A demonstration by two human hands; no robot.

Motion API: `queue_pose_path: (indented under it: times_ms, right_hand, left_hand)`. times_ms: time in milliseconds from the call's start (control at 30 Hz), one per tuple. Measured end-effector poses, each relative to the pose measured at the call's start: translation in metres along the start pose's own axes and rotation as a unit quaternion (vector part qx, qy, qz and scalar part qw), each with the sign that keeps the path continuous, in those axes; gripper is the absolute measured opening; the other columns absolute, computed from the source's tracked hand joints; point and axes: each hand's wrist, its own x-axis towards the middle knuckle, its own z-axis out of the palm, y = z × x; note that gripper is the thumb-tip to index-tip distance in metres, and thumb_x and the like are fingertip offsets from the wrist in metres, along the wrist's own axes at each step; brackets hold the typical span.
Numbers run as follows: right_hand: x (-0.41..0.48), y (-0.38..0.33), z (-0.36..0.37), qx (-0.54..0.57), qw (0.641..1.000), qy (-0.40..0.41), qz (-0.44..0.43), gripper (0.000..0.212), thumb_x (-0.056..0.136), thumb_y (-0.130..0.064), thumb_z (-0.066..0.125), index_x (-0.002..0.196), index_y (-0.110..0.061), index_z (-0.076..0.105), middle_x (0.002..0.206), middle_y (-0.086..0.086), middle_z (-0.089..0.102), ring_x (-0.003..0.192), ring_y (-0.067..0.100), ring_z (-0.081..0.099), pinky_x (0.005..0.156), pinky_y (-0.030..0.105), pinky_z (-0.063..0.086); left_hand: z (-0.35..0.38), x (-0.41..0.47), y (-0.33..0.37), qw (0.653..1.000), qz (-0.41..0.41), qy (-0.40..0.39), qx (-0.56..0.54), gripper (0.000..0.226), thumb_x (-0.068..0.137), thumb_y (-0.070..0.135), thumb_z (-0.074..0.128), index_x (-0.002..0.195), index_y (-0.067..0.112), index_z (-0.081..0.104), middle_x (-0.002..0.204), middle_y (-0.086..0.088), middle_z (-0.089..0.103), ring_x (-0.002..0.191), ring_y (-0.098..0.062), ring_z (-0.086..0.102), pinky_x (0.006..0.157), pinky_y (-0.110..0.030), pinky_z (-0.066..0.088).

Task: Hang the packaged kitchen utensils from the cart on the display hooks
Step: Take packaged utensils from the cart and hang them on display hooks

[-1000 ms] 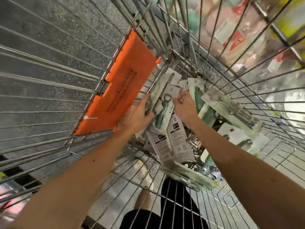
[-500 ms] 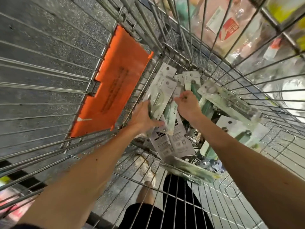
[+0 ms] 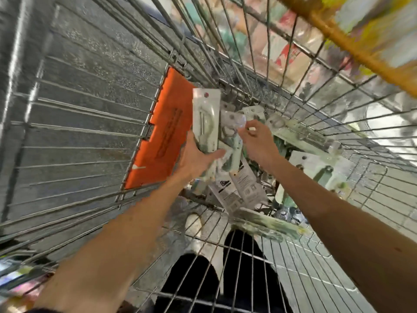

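I look down into a wire shopping cart (image 3: 293, 109). My left hand (image 3: 196, 157) grips the lower end of a tall white packaged utensil (image 3: 206, 116), held upright above the cart bottom. My right hand (image 3: 257, 143) pinches the top of a second packaged utensil (image 3: 232, 141) with a green handle, right beside the first. Several more packaged utensils (image 3: 316, 168) lie in the cart bottom, some face down showing printed backs (image 3: 239, 190). No display hooks are in view.
An orange plastic flap (image 3: 162, 136) stands against the cart's left wire side. Blurred shelf goods (image 3: 288, 55) and a yellow shelf rail (image 3: 352, 50) lie beyond the cart's far side. My dark trousers (image 3: 243, 279) and a shoe (image 3: 194, 224) show through the cart's near wires.
Both hands have lifted their packages up from the pile. The left hand's package now stands higher and more upright. The view has tilted up and blurred.
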Motion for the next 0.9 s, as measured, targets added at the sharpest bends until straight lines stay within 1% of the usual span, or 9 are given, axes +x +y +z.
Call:
queue_pose_path:
  times_ms: [67,167,233,400,500,567,633,767,900]
  right_hand:
    - [-0.02,-0.007,-0.006,-0.015,0.999,0.037,-0.02,0.028,0.1,-0.027,0.054,0.106,0.0,0.061,0.095,0.018,0.067,0.075,0.029,0.065,0.074,0.045,0.053]
    - [-0.06,-0.018,-0.016,0.033,0.995,0.078,-0.054,0.034,0.097,-0.024,0.061,0.085,0.008,0.062,0.071,0.015,0.057,0.059,0.018,0.05,0.061,0.031,0.044]
    - [-0.094,-0.028,-0.02,0.093,0.99,0.088,-0.06,0.025,0.096,-0.026,0.062,0.096,-0.002,0.068,0.082,0.014,0.064,0.068,0.018,0.053,0.065,0.03,0.047]
    - [-0.166,-0.023,0.001,0.184,0.969,0.113,-0.12,0.018,0.101,-0.024,0.054,0.087,-0.02,0.065,0.102,0.036,0.06,0.084,0.05,0.054,0.084,0.061,0.047]
    - [-0.231,-0.041,0.016,0.245,0.951,0.136,-0.13,0.035,0.103,-0.036,0.044,0.122,-0.012,0.062,0.116,0.01,0.063,0.114,0.032,0.059,0.095,0.035,0.044]
    - [-0.28,-0.052,0.023,0.281,0.939,0.117,-0.162,0.037,0.104,-0.038,0.039,0.119,-0.015,0.064,0.108,-0.01,0.065,0.103,0.005,0.062,0.09,0.016,0.042]
    - [-0.325,-0.059,0.03,0.31,0.924,0.087,-0.208,0.035,0.105,-0.037,0.038,0.095,-0.023,0.068,0.094,-0.012,0.074,0.081,-0.006,0.068,0.082,0.016,0.052]
    - [-0.393,-0.06,0.04,0.34,0.878,0.103,-0.322,0.012,0.091,-0.022,0.063,0.093,-0.014,0.071,0.088,0.002,0.077,0.082,0.014,0.073,0.074,0.029,0.058]
    - [-0.446,-0.043,0.033,0.326,0.849,0.164,-0.381,0.022,0.076,0.0,0.075,0.095,-0.01,0.072,0.1,0.016,0.075,0.091,0.028,0.072,0.082,0.039,0.059]
  left_hand:
    - [-0.011,-0.009,0.018,1.0,0.017,-0.002,-0.007,0.074,0.069,0.032,0.09,0.123,0.021,0.041,0.108,0.005,0.059,0.09,-0.013,0.06,0.071,-0.023,0.053]
    - [-0.027,-0.035,0.047,0.998,0.058,-0.026,-0.006,0.071,0.069,0.03,0.09,0.122,0.019,0.044,0.101,0.007,0.059,0.077,-0.005,0.057,0.057,-0.011,0.048]
    - [-0.038,-0.057,0.061,0.995,0.09,-0.043,-0.013,0.068,0.07,0.026,0.09,0.119,0.021,0.044,0.105,0.008,0.059,0.086,-0.003,0.059,0.068,-0.014,0.048]
    - [-0.059,-0.1,0.063,0.981,0.159,-0.107,-0.014,0.071,0.069,0.031,0.09,0.125,0.026,0.046,0.117,0.007,0.064,0.106,-0.01,0.063,0.093,-0.032,0.053]
    - [-0.091,-0.149,0.068,0.973,0.198,-0.116,-0.037,0.063,0.07,0.03,0.09,0.116,0.037,0.047,0.109,0.016,0.065,0.098,-0.002,0.065,0.081,-0.019,0.053]
    - [-0.113,-0.184,0.076,0.966,0.215,-0.136,-0.049,0.069,0.064,0.034,0.093,0.121,0.028,0.056,0.105,0.01,0.071,0.094,-0.007,0.071,0.074,-0.02,0.058]
    - [-0.132,-0.218,0.086,0.96,0.237,-0.143,-0.04,0.091,0.048,0.049,0.096,0.123,0.016,0.059,0.104,0.001,0.074,0.093,-0.016,0.073,0.08,-0.035,0.061]
    - [-0.15,-0.289,0.103,0.938,0.303,-0.152,-0.076,0.06,0.053,0.033,0.096,0.102,0.014,0.067,0.092,-0.004,0.077,0.087,-0.024,0.075,0.083,-0.046,0.06]
    - [-0.146,-0.358,0.118,0.906,0.354,-0.217,-0.076,0.037,0.072,0.017,0.086,0.103,0.007,0.07,0.094,-0.008,0.077,0.086,-0.025,0.075,0.077,-0.041,0.061]
